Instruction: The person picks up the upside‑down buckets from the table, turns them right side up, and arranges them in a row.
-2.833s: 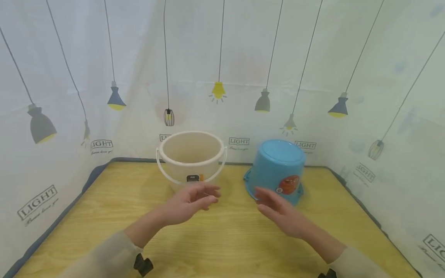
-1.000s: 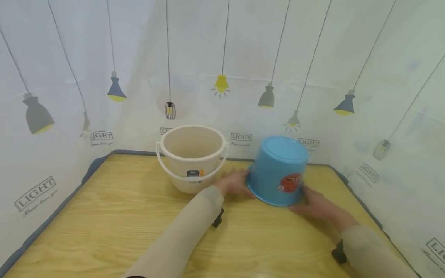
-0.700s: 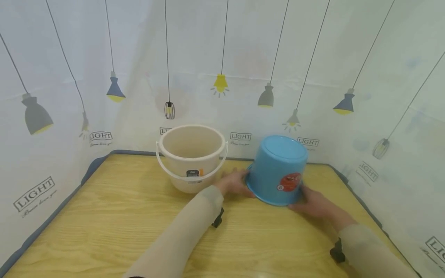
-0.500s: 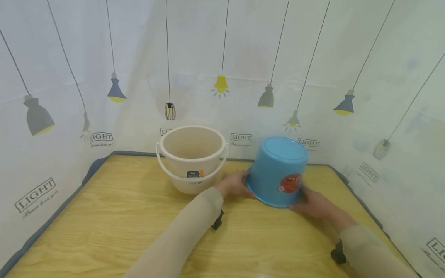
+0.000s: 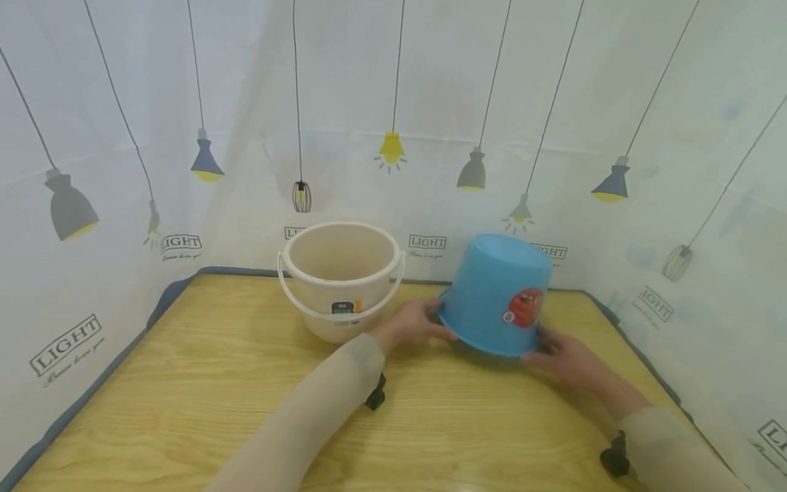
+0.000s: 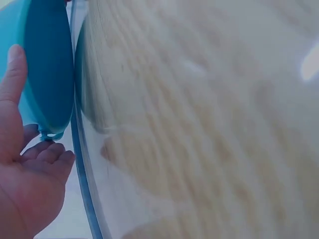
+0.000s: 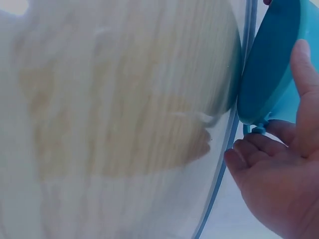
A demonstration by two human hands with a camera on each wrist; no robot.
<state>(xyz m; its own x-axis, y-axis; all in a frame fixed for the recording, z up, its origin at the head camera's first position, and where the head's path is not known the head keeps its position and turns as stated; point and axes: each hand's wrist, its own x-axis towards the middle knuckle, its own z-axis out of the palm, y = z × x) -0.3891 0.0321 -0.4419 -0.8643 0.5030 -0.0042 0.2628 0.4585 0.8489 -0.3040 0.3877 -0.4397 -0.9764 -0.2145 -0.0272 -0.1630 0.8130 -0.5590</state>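
The blue bucket (image 5: 488, 301) is upside down at the right of the head view, its base facing up and a red oval label on its side. My left hand (image 5: 418, 323) grips its rim from the left, and my right hand (image 5: 565, 355) grips it from the right. The bucket tilts, its near rim raised off the table and a shadow beneath. In the left wrist view the thumb (image 6: 14, 74) lies on the outer wall, with the fingers under the rim by the handle lug (image 6: 51, 135). The right wrist view shows the same hold, with the thumb (image 7: 303, 64) along the wall.
A cream bucket (image 5: 313, 290) stands upright left of my left hand, its mouth up and its handle hanging in front. The wood-grain table (image 5: 246, 410) carries a glossy cover that reflects the bucket and hands. A lamp-print curtain (image 5: 344, 82) closes off the back and sides.
My hands came forward from above the table to the blue bucket's sides and took hold of its rim. In the last half second the bucket has risen slightly, tipping away. The cream bucket stays put.
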